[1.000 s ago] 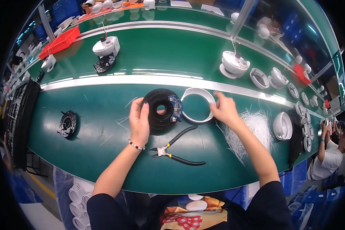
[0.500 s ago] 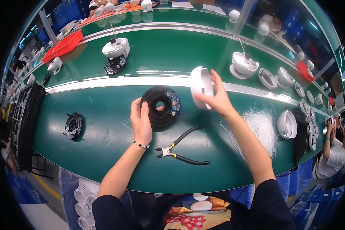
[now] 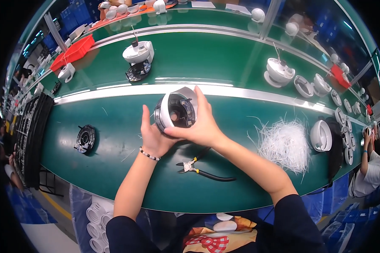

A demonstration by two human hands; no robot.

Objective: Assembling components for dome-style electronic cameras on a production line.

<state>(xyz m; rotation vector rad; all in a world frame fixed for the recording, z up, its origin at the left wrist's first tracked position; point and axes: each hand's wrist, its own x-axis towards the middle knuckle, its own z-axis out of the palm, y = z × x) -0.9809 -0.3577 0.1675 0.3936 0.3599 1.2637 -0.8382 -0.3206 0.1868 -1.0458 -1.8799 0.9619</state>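
Observation:
Both my hands are together over the middle of the green bench. My right hand (image 3: 204,126) grips a white ring-shaped housing (image 3: 184,90), its thumb across the front rim. Inside and behind that ring sits a round black plastic disc (image 3: 179,120) with a circuit board along one side. Cupped at the disc's lower left, my left hand (image 3: 154,137) supports it with the thumb pointing up; its other fingers are mostly hidden. Whether the disc is fully seated in the ring I cannot tell. Side cutters (image 3: 188,166) with black handles lie open just below, one handle partly covered by my right hand.
Another black disc (image 3: 85,139) lies at left, near a stack of black trays (image 3: 25,139). At right are a heap of thin white plastic strips (image 3: 285,145), a white bowl-shaped housing (image 3: 321,135) and several white rings. White assemblies (image 3: 137,52) stand beyond the metal rail (image 3: 232,92).
My right hand has brought the white housing left and down onto the black disc. The disc has tilted, and my left hand has shifted beneath it. The whole view has shifted slightly.

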